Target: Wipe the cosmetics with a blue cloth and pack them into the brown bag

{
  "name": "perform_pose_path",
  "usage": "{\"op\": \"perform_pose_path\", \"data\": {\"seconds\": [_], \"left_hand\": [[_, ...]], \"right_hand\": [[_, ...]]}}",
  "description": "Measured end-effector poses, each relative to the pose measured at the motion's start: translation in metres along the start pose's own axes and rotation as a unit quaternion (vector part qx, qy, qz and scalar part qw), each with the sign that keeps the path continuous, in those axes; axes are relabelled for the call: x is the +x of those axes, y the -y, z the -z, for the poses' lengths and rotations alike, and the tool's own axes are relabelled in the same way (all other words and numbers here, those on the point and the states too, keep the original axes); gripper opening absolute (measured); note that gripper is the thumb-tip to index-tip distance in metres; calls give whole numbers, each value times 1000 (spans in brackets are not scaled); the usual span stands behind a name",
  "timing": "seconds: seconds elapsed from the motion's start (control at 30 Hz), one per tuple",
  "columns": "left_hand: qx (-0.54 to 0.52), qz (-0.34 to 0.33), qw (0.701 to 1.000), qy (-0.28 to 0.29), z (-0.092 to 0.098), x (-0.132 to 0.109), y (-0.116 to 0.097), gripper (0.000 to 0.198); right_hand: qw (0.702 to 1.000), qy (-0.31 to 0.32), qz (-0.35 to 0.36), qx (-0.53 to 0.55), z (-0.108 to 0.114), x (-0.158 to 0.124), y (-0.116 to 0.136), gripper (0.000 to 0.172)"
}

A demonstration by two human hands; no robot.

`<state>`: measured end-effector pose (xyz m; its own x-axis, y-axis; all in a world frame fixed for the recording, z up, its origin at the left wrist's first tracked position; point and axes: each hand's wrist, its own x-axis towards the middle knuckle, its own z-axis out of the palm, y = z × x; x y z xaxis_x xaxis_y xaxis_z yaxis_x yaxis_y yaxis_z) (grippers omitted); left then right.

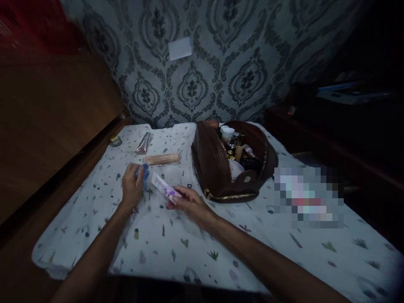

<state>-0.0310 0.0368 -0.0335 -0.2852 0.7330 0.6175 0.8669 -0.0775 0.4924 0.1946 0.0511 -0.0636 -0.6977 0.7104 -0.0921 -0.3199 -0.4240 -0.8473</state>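
A bunched blue cloth [145, 173] is gripped in my left hand [131, 183], held above the patterned white sheet. My right hand [189, 204] pinches the lower end of a white and purple squeeze tube [165, 188], which tilts up toward the cloth but stays a little apart from it. Just beyond both hands lies a beige tube [161, 159], flat on the sheet. Farther back is a pinkish-brown tube [143, 143]. To the right stands an unzipped brown cosmetic bag [210, 164], with several jars, bottles and small items inside.
A small jar with a yellowish lid [115, 140] sits at the sheet's left edge. Wooden furniture [57, 118] borders the left side, and patterned wallpaper [192, 88] rises behind. A blurred-out patch [307, 200] covers something at right.
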Motion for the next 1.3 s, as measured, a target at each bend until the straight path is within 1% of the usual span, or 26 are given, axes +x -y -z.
{"op": "perform_pose_path", "data": {"seconds": [0.03,0.07,0.1,0.17,0.23,0.27,0.3,0.33,0.37,0.47,0.53,0.6,0.67,0.73,0.87,0.93,1.0,1.1,1.2,1.3], "left_hand": [[-18,6,1000,-19,0,-2,-1,28],[-32,-2,999,-36,-1,-5,-5,25],[-42,-32,998,-43,-2,-10,-10,22],[-51,-137,989,-26,-6,-20,-23,15],[-35,-251,967,16,-11,-30,-36,10],[-21,-287,957,33,-14,-32,-40,9],[-6,-305,951,40,-16,-33,-42,9],[9,-304,952,37,-17,-33,-42,10],[22,-285,958,27,-18,-30,-39,11],[39,-175,984,-5,-16,-17,-21,15],[21,-103,994,-15,-12,-8,-9,16],[-14,-68,997,-34,-8,-4,-3,15],[-43,-68,995,-59,-6,-5,-5,15],[-62,-107,990,-62,-6,-11,-13,15],[-54,-252,966,-1,-12,-28,-36,11],[-45,-285,957,17,-15,-34,-45,12],[-43,-287,957,22,-17,-37,-48,14],[-39,-265,963,10,-19,-33,-45,12],[-50,-206,977,-20,-17,-23,-35,9],[-76,-149,985,-41,-13,-16,-27,7]], "right_hand": [[999,-6,-3,40,0,1,0,50],[997,-13,-3,76,-1,2,-1,48],[994,-23,-2,104,-1,3,-1,46],[990,-38,-3,134,-1,5,0,45],[990,-42,-3,134,0,4,1,44],[991,-38,0,127,0,4,2,44],[992,-32,4,118,0,3,4,44],[994,-26,9,108,0,2,5,43],[995,-21,13,99,0,2,6,43],[996,-11,2,89,1,2,5,45],[994,-12,-18,108,2,2,3,51],[990,-16,-35,136,3,2,2,59],[986,-21,-42,161,4,2,2,62],[982,-25,-45,182,4,2,3,60],[975,-20,-48,214,2,2,3,50],[978,-13,-42,204,1,3,1,42],[985,-4,-31,172,0,3,-2,38],[994,14,-21,104,-1,2,-4,38],[997,42,-35,57,-2,-1,-2,41],[996,60,-50,46,-5,-3,0,46]]}}
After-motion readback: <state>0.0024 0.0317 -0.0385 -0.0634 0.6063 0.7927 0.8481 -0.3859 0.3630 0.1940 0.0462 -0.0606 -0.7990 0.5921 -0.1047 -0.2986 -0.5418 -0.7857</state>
